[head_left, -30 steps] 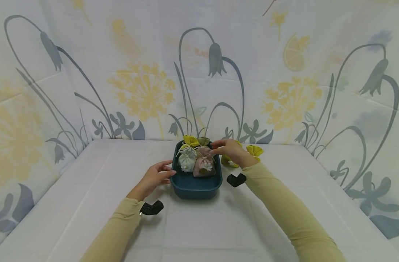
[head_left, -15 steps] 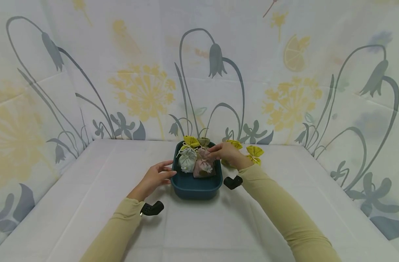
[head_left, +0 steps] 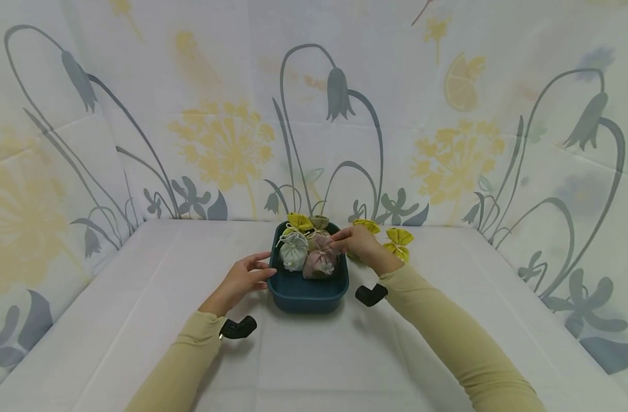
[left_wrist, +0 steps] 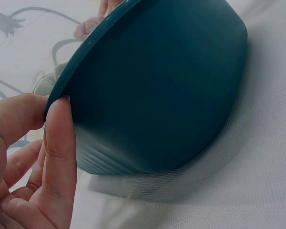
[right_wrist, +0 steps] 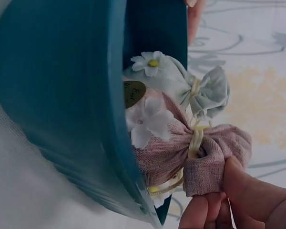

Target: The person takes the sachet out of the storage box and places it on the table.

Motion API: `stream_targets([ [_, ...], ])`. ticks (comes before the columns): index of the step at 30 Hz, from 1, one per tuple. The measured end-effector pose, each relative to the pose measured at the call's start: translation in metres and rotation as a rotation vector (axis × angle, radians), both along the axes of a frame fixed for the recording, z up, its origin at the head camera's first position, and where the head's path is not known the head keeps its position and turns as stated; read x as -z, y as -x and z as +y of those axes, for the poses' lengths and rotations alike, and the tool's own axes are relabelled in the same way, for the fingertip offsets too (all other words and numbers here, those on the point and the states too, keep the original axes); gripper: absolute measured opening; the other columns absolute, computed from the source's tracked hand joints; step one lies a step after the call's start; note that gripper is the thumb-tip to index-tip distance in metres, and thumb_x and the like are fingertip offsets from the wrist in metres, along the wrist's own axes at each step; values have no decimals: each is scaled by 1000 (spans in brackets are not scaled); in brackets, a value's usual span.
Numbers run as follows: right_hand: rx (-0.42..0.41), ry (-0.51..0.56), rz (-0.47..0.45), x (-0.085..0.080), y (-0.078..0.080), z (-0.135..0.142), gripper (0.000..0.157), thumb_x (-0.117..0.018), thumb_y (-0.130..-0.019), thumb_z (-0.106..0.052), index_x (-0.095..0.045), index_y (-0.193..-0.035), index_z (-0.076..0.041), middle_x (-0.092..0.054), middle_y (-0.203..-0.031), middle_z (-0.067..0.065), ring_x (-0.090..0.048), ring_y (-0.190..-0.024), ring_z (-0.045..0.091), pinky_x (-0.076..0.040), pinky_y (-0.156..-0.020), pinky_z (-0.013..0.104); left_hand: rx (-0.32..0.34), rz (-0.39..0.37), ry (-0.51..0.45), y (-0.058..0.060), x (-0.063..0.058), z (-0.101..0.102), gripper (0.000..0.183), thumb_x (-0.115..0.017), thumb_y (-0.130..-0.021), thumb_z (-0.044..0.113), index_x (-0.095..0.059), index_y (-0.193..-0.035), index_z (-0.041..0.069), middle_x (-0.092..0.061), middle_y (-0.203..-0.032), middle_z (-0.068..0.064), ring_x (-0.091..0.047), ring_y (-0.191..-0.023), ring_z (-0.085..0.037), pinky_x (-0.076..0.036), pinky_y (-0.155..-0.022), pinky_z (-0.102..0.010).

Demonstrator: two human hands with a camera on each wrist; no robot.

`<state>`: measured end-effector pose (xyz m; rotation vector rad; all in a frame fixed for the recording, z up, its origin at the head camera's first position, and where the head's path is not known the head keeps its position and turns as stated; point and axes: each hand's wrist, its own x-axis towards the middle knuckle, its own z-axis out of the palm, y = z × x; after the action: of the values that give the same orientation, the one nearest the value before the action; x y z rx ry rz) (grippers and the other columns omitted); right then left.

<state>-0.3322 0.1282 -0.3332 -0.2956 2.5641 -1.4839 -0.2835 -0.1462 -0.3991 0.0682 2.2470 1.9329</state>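
A dark teal plastic bin [head_left: 308,302] stands on the table with several small drawstring pouches in its far part. My left hand [head_left: 241,281] pinches the bin's left rim between thumb and finger, as the left wrist view shows [left_wrist: 57,157]. At the bin's right side, my right hand [head_left: 365,245] pinches the gathered top of a dusty-pink pouch [right_wrist: 162,157] with a white cloth flower. That pouch sits low in the bin beside a pale mint pouch [head_left: 293,254]. Behind them are a yellow pouch [head_left: 299,222] and an olive pouch [head_left: 320,223], both partly hidden.
Right of the bin, two yellow pouches stand on the white-covered table: one [head_left: 366,225] partly hidden behind my right hand, the other [head_left: 398,240] farther right. A flower-printed cloth [head_left: 231,143] hangs behind the table's far edge.
My right hand has moved left from over the bin's right rim and taken hold of the pink pouch's top. The yellow pouches behind it show more. My left hand stays at the rim.
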Motion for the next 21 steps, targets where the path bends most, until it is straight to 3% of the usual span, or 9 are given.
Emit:
stream_targets([
  [10,67,91,-9,-6,-8,1,24,-63,-88,-7,-65,-108,5,-65,-93,8,-58,-80,16,-48,-78,33,4,3,-5,0,0,0,57,-65,-88,12,-42,-139,6,-51,-114,-16,-57,-77,-14,-52,-70,-27],
  [15,89,109,9,-11,-10,2,24,-62,-89,-7,-64,-109,6,-65,-98,9,-58,-81,15,-49,-75,28,2,2,-3,-1,-1,1,57,-65,-88,12,-42,-139,6,-50,-113,-16,-57,-77,-14,-52,-70,-27],
  [21,96,107,14,-19,-15,4,25,-61,-90,-9,-63,-111,6,-63,-102,11,-56,-85,19,-46,-79,32,1,-5,6,-1,-3,1,57,-65,-88,12,-42,-139,6,-50,-113,-16,-57,-76,-14,-52,-70,-27],
])
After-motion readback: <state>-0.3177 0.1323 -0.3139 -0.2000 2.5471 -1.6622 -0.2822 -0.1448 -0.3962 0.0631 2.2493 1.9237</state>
